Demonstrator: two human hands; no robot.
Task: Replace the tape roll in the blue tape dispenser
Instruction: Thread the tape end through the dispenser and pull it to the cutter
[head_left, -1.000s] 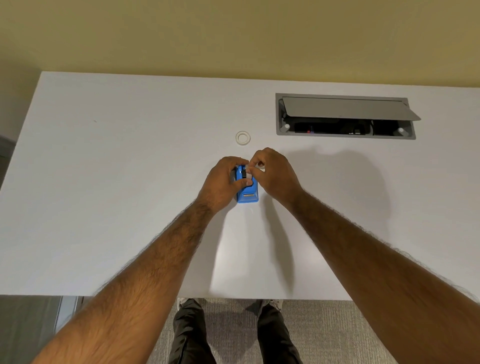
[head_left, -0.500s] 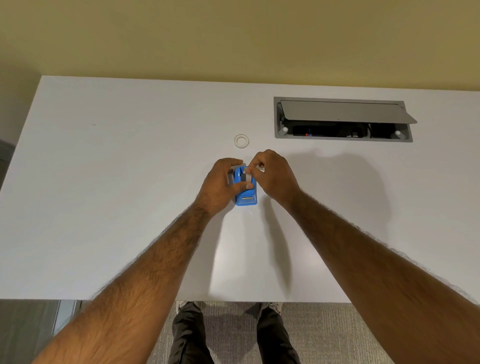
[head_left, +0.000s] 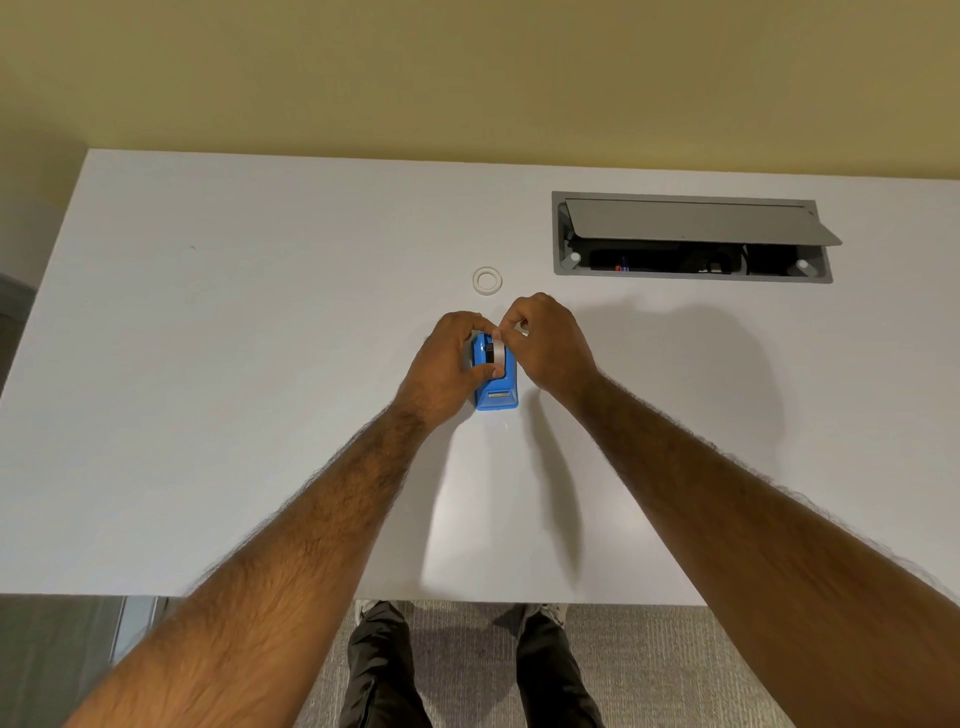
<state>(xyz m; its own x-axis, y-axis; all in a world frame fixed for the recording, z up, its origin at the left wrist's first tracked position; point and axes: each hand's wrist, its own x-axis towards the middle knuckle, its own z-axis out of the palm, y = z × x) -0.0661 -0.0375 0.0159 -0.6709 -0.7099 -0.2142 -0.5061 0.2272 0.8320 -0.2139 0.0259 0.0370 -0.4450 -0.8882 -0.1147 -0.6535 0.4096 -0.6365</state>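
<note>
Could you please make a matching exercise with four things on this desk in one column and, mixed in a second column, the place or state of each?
Things:
1. blue tape dispenser
2. white ring
3. cable box lid
4. left hand

Places or states:
A. propped open, right far side of the desk
B. lying alone beyond both hands
C. gripping the dispenser's side
D. standing between both hands

Pairs: 1-D, 2-B, 3-A, 4-C
</note>
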